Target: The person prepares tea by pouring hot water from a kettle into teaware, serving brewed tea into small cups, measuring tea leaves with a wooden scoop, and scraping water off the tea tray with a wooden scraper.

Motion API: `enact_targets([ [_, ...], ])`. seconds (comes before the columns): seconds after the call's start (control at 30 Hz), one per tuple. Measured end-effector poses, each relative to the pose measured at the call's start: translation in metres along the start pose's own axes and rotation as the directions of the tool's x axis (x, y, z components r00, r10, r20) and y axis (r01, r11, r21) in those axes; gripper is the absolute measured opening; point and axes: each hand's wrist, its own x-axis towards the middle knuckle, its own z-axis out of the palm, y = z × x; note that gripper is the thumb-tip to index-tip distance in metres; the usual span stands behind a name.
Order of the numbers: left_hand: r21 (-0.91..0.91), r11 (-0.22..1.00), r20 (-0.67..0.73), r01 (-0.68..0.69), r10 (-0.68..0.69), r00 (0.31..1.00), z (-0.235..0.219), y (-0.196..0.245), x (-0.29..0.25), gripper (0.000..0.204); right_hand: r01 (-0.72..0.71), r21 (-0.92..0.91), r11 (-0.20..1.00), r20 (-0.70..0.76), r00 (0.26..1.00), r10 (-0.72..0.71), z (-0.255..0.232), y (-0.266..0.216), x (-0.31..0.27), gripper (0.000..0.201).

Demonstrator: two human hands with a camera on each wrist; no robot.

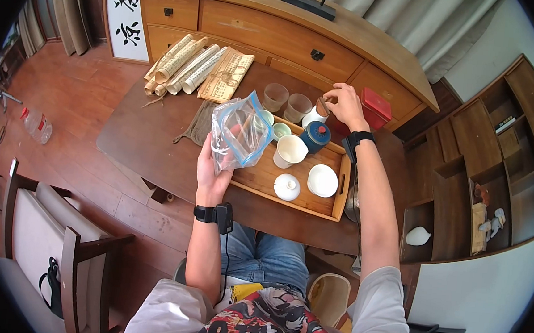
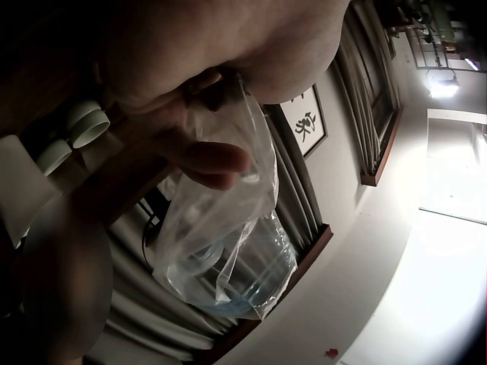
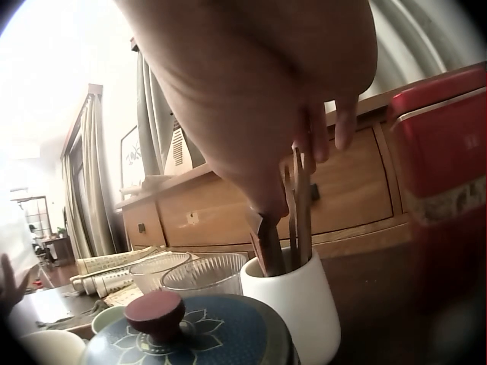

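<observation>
My left hand (image 1: 208, 170) holds a clear zip bag (image 1: 241, 134) with a blue seal; the mouth of the bag gapes open. In the left wrist view, fingertips (image 2: 217, 158) show against the clear plastic. Beyond the tray, my right hand (image 1: 345, 105) reaches down to a white holder (image 3: 293, 304) with several wooden tea tools standing in it. Thumb and fingers pinch the top of a dark wooden tea tool (image 3: 266, 247), whose lower end is hidden inside the holder. A blue lidded jar (image 1: 316, 136) with a red knob stands just in front.
On the wooden tray (image 1: 253, 181) are a white pitcher (image 1: 290, 151), a white bowl (image 1: 323, 180), a white lid (image 1: 286, 187) and small green cups (image 1: 281, 130). Glass cups (image 1: 298, 108), a red tin (image 1: 375, 108) and bamboo scrolls (image 1: 181, 68) stand farther back.
</observation>
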Motion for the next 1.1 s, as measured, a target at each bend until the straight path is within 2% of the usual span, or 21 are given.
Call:
enact_targets([
  [0.07, -0.008, 1.000, 0.061, 0.003, -0.002, 0.998, -0.004, 0.000, 0.002, 0.048, 0.007, 0.038, 0.999, 0.002, 1.000, -0.007, 0.003, 0.005, 0.000, 0.019],
  [0.2, 0.005, 1.000, 0.030, 0.006, -0.006, 1.000, -0.007, -0.001, 0.003, 0.048, 0.032, 0.175, 0.984, -0.009, 0.999, -0.031, 0.005, 0.013, 0.002, 0.017],
  [0.27, 0.000, 1.000, 0.114, 0.003, -0.004, 0.994, -0.009, 0.000, 0.004, 0.049, 0.028, 0.236, 0.971, -0.020, 1.000, -0.024, 0.001, 0.015, 0.005, 0.015],
  [0.3, 0.001, 1.000, 0.113, 0.004, -0.004, 0.994, -0.010, -0.001, 0.004, 0.049, 0.070, 0.252, 0.965, -0.155, 0.987, -0.031, -0.003, 0.018, 0.006, 0.014],
  [0.33, 0.020, 1.000, 0.041, -0.010, 0.010, 0.999, -0.002, -0.001, 0.002, 0.049, 0.113, 0.262, 0.958, -0.287, 0.957, -0.035, -0.008, 0.018, 0.006, 0.014],
  [0.37, 0.041, 0.999, -0.029, -0.023, 0.024, 0.999, 0.002, -0.001, 0.001, 0.048, 0.064, 0.348, 0.935, -0.305, 0.951, 0.049, -0.021, 0.013, 0.007, 0.017],
  [0.4, 0.043, 0.999, -0.029, -0.020, 0.021, 0.999, -0.002, -0.001, 0.002, 0.048, 0.068, 0.269, 0.961, -0.403, 0.914, 0.048, -0.034, 0.009, 0.005, 0.016],
  [0.47, 0.027, 1.000, 0.086, -0.009, 0.006, 0.996, -0.014, 0.000, 0.007, 0.047, 0.017, 0.429, 0.903, -0.429, 0.883, 0.187, -0.070, -0.010, -0.002, 0.013],
  [0.5, 0.030, 1.000, 0.088, -0.007, 0.004, 0.996, -0.009, 0.000, 0.006, 0.047, 0.066, 0.495, 0.867, -0.474, 0.856, 0.206, -0.083, -0.014, -0.005, 0.013],
  [0.53, 0.042, 0.999, 0.034, -0.011, 0.010, 0.999, -0.001, -0.001, 0.004, 0.047, 0.118, 0.554, 0.824, -0.515, 0.826, 0.227, -0.095, -0.019, -0.008, 0.013],
  [0.57, 0.055, 0.998, -0.020, -0.015, 0.016, 1.000, 0.005, -0.003, 0.002, 0.046, 0.112, 0.668, 0.736, -0.446, 0.852, 0.274, -0.113, -0.031, -0.018, 0.013],
  [0.6, 0.058, 0.998, -0.018, -0.014, 0.015, 1.000, 0.007, -0.005, 0.002, 0.046, 0.112, 0.669, 0.735, -0.447, 0.850, 0.278, -0.126, -0.041, -0.028, 0.013],
  [0.67, 0.064, 0.998, -0.015, -0.003, 0.004, 1.000, 0.009, -0.008, 0.000, 0.046, 0.171, 0.832, 0.528, -0.362, 0.888, 0.283, -0.145, -0.063, -0.050, 0.012],
  [0.8, 0.145, 0.989, -0.005, -0.005, 0.005, 1.000, 0.018, -0.018, -0.002, 0.045, 0.230, 0.899, 0.372, -0.332, 0.913, 0.236, -0.149, -0.115, -0.107, 0.013],
  [0.87, 0.141, 0.990, 0.036, 0.009, -0.014, 0.999, 0.018, -0.021, -0.003, 0.044, 0.191, 0.936, 0.297, -0.263, 0.939, 0.223, -0.140, -0.142, -0.133, 0.015],
  [0.9, 0.148, 0.989, 0.028, 0.000, -0.005, 1.000, 0.012, -0.021, -0.001, 0.044, 0.185, 0.936, 0.299, -0.259, 0.939, 0.228, -0.129, -0.150, -0.142, 0.016],
  [0.97, 0.097, 0.995, 0.316, 0.034, -0.063, 0.947, 0.007, -0.021, -0.001, 0.045, 0.121, 0.952, 0.281, -0.196, 0.946, 0.259, -0.113, -0.164, -0.159, 0.020],
  [1.0, 0.103, 0.994, 0.309, 0.027, -0.058, 0.949, 0.010, -0.025, -0.002, 0.045, 0.092, 0.960, 0.264, -0.169, 0.944, 0.284, -0.103, -0.167, -0.163, 0.020],
  [1.03, 0.168, 0.986, 0.116, -0.021, 0.001, 0.993, 0.031, -0.032, -0.008, 0.047, 0.068, 0.962, 0.264, -0.149, 0.942, 0.301, -0.094, -0.169, -0.167, 0.019],
  [1.07, 0.240, 0.969, -0.077, -0.054, 0.074, 0.994, 0.042, -0.034, -0.013, 0.048, 0.043, 0.964, 0.264, -0.129, 0.939, 0.320, -0.085, -0.172, -0.169, 0.017],
  [1.1, 0.315, 0.946, 0.034, -0.079, 0.071, 0.997, 0.036, -0.032, -0.015, 0.051, 0.068, 0.974, 0.217, -0.142, 0.928, 0.343, -0.079, -0.178, -0.172, 0.014],
])
